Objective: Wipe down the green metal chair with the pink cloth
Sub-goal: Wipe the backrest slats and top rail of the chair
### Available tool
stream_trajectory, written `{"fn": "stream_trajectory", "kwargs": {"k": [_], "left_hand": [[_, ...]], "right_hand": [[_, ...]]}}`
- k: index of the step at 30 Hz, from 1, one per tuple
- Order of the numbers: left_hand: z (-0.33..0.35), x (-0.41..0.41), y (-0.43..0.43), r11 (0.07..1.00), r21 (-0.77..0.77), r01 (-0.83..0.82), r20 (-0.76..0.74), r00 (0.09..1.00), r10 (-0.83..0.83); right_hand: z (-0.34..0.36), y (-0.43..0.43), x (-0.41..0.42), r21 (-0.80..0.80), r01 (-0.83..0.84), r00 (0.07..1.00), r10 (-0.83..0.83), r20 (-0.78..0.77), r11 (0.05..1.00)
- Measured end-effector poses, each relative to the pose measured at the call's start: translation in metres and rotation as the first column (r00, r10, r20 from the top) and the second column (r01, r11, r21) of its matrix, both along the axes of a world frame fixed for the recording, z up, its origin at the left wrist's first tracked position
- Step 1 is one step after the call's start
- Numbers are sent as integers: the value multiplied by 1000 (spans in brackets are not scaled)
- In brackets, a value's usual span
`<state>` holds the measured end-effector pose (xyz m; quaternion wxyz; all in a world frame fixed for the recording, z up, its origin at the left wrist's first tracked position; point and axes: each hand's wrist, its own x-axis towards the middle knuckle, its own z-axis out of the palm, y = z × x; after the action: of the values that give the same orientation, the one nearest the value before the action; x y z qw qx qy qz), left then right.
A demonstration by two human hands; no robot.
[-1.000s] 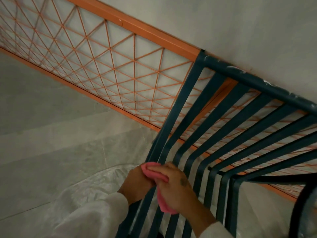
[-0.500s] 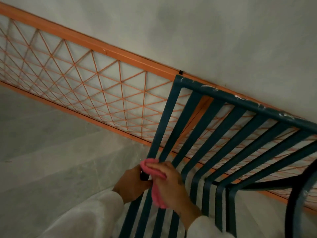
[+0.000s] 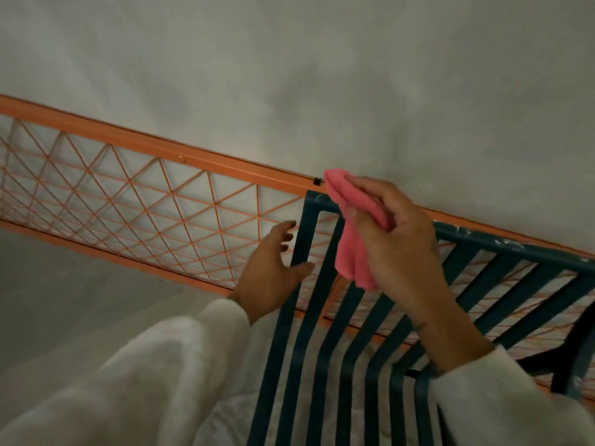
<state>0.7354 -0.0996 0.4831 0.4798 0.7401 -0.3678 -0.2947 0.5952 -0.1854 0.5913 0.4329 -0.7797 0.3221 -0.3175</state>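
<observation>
The green metal chair (image 3: 515,243) fills the lower right, its slatted back running up to a top rail flecked with white marks. My right hand (image 3: 396,239) holds the pink cloth (image 3: 352,249) bunched in its fingers at the top left corner of the chair back, the cloth hanging down over the slats. My left hand (image 3: 273,278) is at the leftmost slat, thumb on its front and fingers spread behind it, a loose hold at most.
An orange metal grid panel (image 3: 128,201) leans along the grey wall (image 3: 289,75) behind the chair. A black curved bar (image 3: 573,355) shows at the far right edge. Pale floor lies at the lower left.
My right hand has moved the pink cloth up the slats from the seat bend to the top left corner. My left hand has slid up the leftmost slat and loosened. The view tilted upward.
</observation>
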Motion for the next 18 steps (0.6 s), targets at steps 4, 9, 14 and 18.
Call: {"fn": "stream_trajectory", "kwargs": {"k": [4, 9, 14, 18], "left_hand": [[28, 16, -40, 997, -74, 29, 2, 1000, -29], [37, 21, -47, 994, -96, 60, -100, 993, -70], [35, 24, -48, 995, -42, 94, -28, 995, -95], [36, 25, -43, 992, -74, 105, -44, 993, -109]], "right_hand": [[7, -18, 38, -353, -122, 966, 29, -258, 928], [-18, -25, 37, -421, -299, 882, 80, -464, 856], [-3, -40, -1, -322, -217, 889, 51, -454, 921], [6, -30, 19, -250, -150, 929, 49, -368, 957]]}}
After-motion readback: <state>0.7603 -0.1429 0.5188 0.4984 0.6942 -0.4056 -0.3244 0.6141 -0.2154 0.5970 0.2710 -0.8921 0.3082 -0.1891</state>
